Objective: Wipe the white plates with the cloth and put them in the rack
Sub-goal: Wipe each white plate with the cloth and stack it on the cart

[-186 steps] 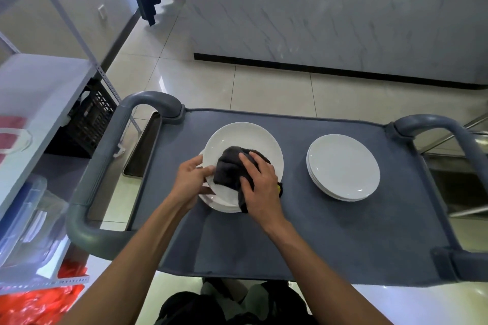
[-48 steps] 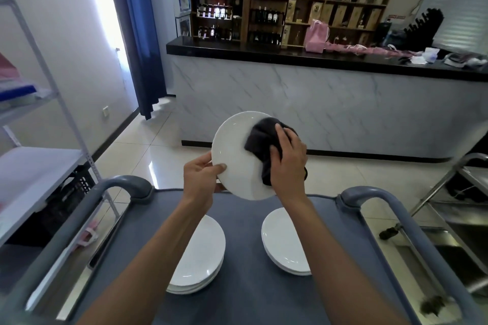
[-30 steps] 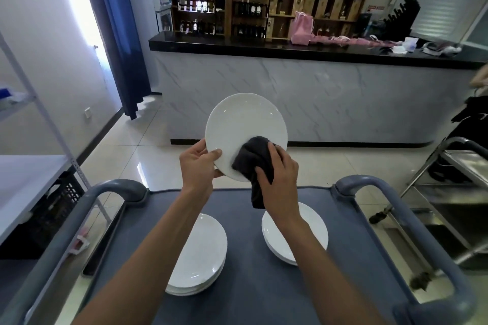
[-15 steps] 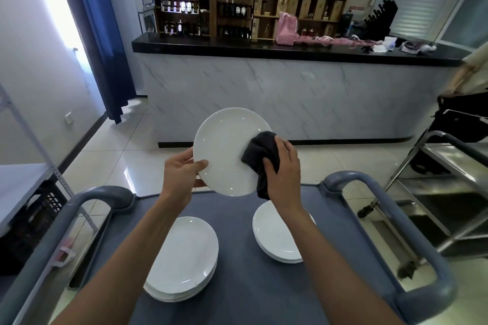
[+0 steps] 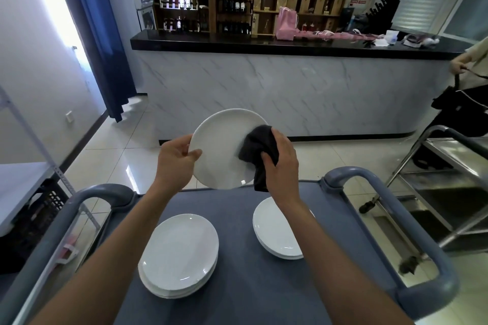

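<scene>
A person stands at a grey cart [image 5: 290,298] and looks down at both bare hands, which hold one white plate [image 5: 224,149] up in the air above the cart's far edge, tilted so its face is toward the viewer. The left hand [image 5: 175,159] grips the plate's left rim, thumb on the face and fingers curled behind. The right hand [image 5: 281,166] clutches a bunched dark cloth [image 5: 257,152] and presses it against the right side of the plate's face, with a tail of cloth hanging below the rim. On the cart's tabletop lie two stacks of white plates, well apart from each other: a left stack [image 5: 179,256] near the viewer and a right stack [image 5: 277,232], partly hidden by the right forearm. Which stack is wiped and which is waiting cannot be told from this view. No plate rack can be clearly picked out; a metal trolley [image 5: 449,192] stands just beside the cart on the right, and whether it is the rack cannot be told. Judging by this, the task looks to be mid-way at best: one plate is being wiped, no plate is seen in a rack, and both stacks remain on the cart. Behind is a marble-fronted bar counter [image 5: 277,92], and another person [image 5: 472,66] stands at the far right edge.
</scene>
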Demonstrator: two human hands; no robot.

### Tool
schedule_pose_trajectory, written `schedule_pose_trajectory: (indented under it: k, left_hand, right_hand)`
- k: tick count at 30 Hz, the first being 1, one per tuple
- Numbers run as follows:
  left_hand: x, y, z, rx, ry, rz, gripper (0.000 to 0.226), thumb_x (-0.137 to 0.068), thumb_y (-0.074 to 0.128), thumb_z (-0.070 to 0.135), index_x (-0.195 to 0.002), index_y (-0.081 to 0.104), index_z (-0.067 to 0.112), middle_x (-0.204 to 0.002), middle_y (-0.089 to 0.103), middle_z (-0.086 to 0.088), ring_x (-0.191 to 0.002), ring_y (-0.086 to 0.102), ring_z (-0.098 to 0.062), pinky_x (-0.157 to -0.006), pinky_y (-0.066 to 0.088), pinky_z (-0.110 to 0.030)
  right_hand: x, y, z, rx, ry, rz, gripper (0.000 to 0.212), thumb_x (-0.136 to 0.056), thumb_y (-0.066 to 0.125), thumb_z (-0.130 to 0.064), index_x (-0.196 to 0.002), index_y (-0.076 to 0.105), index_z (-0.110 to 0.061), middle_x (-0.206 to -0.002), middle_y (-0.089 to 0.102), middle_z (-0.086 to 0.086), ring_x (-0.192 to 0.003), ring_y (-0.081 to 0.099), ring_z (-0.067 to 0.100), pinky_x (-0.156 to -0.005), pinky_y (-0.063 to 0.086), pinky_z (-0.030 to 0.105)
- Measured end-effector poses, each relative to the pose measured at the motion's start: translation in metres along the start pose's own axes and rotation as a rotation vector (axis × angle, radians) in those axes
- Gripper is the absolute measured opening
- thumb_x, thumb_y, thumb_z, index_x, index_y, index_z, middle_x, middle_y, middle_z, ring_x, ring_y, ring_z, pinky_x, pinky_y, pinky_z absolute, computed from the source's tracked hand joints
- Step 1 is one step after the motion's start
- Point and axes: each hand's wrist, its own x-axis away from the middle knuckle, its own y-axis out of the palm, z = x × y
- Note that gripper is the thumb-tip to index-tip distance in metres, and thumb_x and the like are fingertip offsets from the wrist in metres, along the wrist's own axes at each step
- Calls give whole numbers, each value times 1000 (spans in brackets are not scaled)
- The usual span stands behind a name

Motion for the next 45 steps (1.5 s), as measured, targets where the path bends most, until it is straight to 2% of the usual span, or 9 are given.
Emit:
schedule_pose_trajectory:
  k: [4,10,20,24,28,33,37,41,45]
  left_hand:
    - [-4,0,-1,-159,102,-57,43,-88,64,-5,-107,75,32,-97,77,1,-97,71,-26,-92,57,-45]
    - [-6,0,6,-259,169,-155,48,-90,63,-3,-100,74,43,-92,76,1,-88,69,-20,-82,55,-35]
    - [1,14,7,-338,345,-153,55,-92,63,0,-118,64,49,-92,76,5,-88,66,-26,-81,55,-37]
    - [5,17,2,-368,419,-130,55,-91,63,-2,-122,64,44,-80,69,14,-72,55,-18,-70,52,-29]
    - [13,16,-10,-408,486,-122,46,-90,63,-4,-118,73,30,-79,69,3,-68,54,-19,-65,51,-29]
    - [21,17,-29,-370,427,-86,33,-91,67,2,-120,74,16,-93,76,-2,-70,64,-19,-64,58,-40]
    - [27,22,-41,-334,374,-106,30,-91,61,15,-115,75,26,-83,73,-3,-71,64,-32,-64,57,-45]
    - [38,27,-47,-286,332,-116,37,-95,63,5,-114,71,35,-81,71,-2,-73,64,-33,-66,57,-47]
    - [52,36,-46,-184,207,-106,33,-96,63,5,-106,76,34,-89,74,0,-85,67,-31,-75,56,-47]
  right_hand:
    - [-3,-7,-3,25,-107,0,59,-93,64,-6,-148,46,-19,-149,48,1,-135,45,23,-113,37,38]
    - [-8,-15,-7,92,-297,0,57,-91,66,-7,-145,51,-17,-144,52,1,-130,48,22,-111,39,35]
    - [-12,-19,3,58,-281,11,56,-94,64,-11,-148,47,-21,-141,56,2,-126,54,23,-105,46,48]
    - [-9,-24,5,43,-260,-47,56,-95,64,-10,-148,46,-17,-138,56,2,-122,55,24,-105,45,32]
    - [1,-23,6,23,-243,-64,57,-94,65,-6,-147,46,-19,-130,56,2,-116,53,23,-101,41,26]
    - [18,-21,7,-8,-193,-12,50,-84,68,6,-130,59,-11,-121,61,1,-111,55,22,-101,36,15]
    - [29,-19,7,-4,-199,14,42,-81,65,9,-118,61,-10,-112,62,-1,-103,53,22,-94,35,12]
    - [39,-19,10,19,-174,23,38,-80,61,8,-116,62,-6,-113,62,1,-102,53,23,-91,38,14]
    - [49,-21,11,36,-158,38,34,-80,59,5,-111,61,-8,-110,62,0,-100,53,23,-84,44,25]
